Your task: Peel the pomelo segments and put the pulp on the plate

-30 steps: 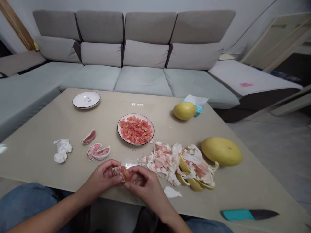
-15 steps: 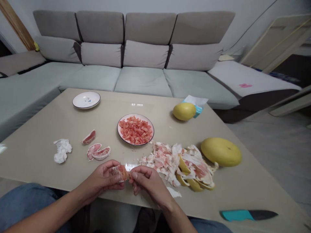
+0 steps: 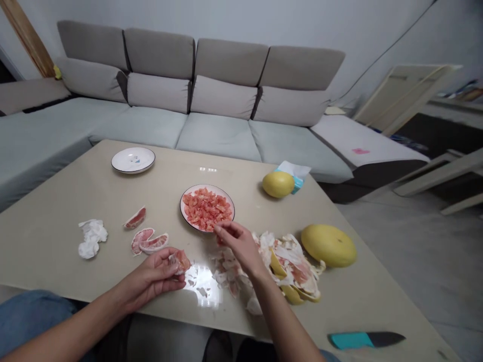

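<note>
My left hand (image 3: 153,277) stays near the table's front edge, fingers closed on a partly peeled pink pomelo segment (image 3: 180,261). My right hand (image 3: 237,243) is stretched forward, its fingertips pinched at the near rim of the plate of pink pomelo pieces (image 3: 207,207); whatever is in the pinch is too small to make out. Under my right forearm lies a heap of white and pink peel scraps with yellow rind (image 3: 287,266).
Three loose pomelo segments (image 3: 145,236) and a crumpled tissue (image 3: 90,237) lie at the left. An empty white plate (image 3: 133,160) sits far left. A half pomelo (image 3: 328,245), a whole pomelo (image 3: 278,184) and a tissue pack (image 3: 294,172) are at the right. A teal-handled knife (image 3: 365,340) lies near the front right corner. A grey sofa (image 3: 211,120) wraps round behind.
My right hand left the segment and reached forward to the plate's near rim. My left hand kept the segment and shifted slightly left. The view tilted.
</note>
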{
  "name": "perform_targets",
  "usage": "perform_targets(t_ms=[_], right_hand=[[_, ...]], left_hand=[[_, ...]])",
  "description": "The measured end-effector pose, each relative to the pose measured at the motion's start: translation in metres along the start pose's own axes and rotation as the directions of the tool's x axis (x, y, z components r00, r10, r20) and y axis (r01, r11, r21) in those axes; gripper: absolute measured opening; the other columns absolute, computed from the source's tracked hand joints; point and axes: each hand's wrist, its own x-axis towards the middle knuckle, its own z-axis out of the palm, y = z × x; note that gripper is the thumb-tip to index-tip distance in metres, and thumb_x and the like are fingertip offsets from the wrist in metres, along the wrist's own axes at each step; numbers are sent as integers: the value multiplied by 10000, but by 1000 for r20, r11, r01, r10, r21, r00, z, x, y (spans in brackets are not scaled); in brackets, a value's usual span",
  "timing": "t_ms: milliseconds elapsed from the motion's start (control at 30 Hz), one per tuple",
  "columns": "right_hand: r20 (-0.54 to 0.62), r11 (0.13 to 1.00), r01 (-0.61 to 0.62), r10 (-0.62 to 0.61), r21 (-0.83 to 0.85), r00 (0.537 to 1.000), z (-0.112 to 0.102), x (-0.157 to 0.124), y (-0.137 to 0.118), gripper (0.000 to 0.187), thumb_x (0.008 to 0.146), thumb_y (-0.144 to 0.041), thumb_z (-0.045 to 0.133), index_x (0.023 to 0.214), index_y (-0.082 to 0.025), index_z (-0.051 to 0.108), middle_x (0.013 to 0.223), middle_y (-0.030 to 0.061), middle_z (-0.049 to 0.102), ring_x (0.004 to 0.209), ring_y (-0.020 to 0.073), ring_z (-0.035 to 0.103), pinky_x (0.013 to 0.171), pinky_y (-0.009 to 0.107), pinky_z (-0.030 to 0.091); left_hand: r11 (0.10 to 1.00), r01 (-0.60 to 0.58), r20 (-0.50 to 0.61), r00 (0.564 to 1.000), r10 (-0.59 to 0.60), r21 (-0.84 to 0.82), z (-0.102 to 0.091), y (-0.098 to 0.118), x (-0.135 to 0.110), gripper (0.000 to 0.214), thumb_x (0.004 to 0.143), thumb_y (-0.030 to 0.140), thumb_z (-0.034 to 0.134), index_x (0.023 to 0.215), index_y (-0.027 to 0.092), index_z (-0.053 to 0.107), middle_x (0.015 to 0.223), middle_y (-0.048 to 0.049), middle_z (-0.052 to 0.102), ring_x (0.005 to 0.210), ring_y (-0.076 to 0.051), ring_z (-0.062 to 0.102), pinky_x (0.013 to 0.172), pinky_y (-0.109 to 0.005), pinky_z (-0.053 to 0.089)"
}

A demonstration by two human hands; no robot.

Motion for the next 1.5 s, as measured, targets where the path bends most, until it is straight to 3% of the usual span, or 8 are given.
perform_targets(t_ms=[100, 200, 333, 500, 967, 1100, 1267, 1500], right_hand=[[-95, 985, 105, -119, -137, 988, -3, 36, -4, 226, 731, -356, 708, 869, -178, 711, 879, 58, 677, 740, 182, 594, 742, 331, 488], [-122, 959, 167, -199, -229, 972, -1, 42, -10, 226, 718, -290, 702, 919, -189, 730, 1036, 86, 662, 828, 208, 600, 796, 351, 471], [-33, 936, 196, -215, -293, 976, 9, -11, -18, 202, 822, -310, 627, 982, -225, 715, 1008, 64, 676, 842, 198, 619, 694, 296, 481], [118, 990, 22, -6, -136, 993, 36, -80, -8, 305, 747, -305, 733, 1026, -214, 649, 872, 26, 675, 680, 149, 606, 566, 231, 462], [84, 984, 99, -87, -147, 993, 37, -87, 0, 123, 779, -224, 627, 814, -163, 728, 752, 54, 680, 604, 131, 611, 515, 201, 461], [78, 999, -1, 5, -52, 997, 39, -85, 6, 126, 763, -263, 662, 805, -162, 725, 709, 41, 665, 560, 123, 601, 485, 202, 446], [241, 913, -277, 209, 300, 948, 36, -81, 12, 224, 721, -360, 755, 837, -174, 710, 619, -1, 663, 542, 113, 619, 547, 214, 494], [248, 846, -331, 244, 418, 937, 35, -77, 14, 290, 650, -391, 826, 780, -161, 706, 588, -13, 664, 522, 96, 595, 544, 205, 500]], left_hand=[[1000, -12, -35, 999, 11, -4, -3, 3, 2, 250, 779, 171, 739, 999, 155, 620, 902, -37, 640, 771, -124, 647, 810, -326, 554], [999, -23, -62, 998, 24, 22, -3, 5, 1, 267, 764, 185, 754, 994, 167, 619, 893, -28, 653, 777, -131, 656, 839, -346, 545], [995, -73, -101, 992, 80, 75, 2, 4, -2, 290, 746, 220, 768, 985, 185, 608, 961, -35, 688, 834, -148, 663, 880, -356, 521], [969, -165, -48, 983, 177, 184, 13, -7, -4, 290, 684, 239, 805, 883, 171, 605, 822, -11, 700, 799, -152, 637, 752, -273, 504], [965, -135, 5, 990, 138, 226, 16, -22, -2, 278, 674, 207, 812, 857, 170, 606, 777, 10, 682, 762, -127, 624, 722, -237, 471], [968, -114, 7, 993, 116, 224, 16, -23, -3, 275, 688, 216, 804, 874, 171, 606, 787, -3, 694, 753, -129, 626, 720, -244, 479], [983, -69, -9, 997, 71, 173, 13, -21, -5, 256, 745, 225, 763, 931, 175, 594, 874, -38, 707, 832, -163, 643, 809, -329, 512], [996, -16, -54, 998, 21, 90, 17, -16, -9, 228, 784, 198, 732, 964, 180, 593, 925, -32, 692, 870, -157, 654, 891, -361, 516]])
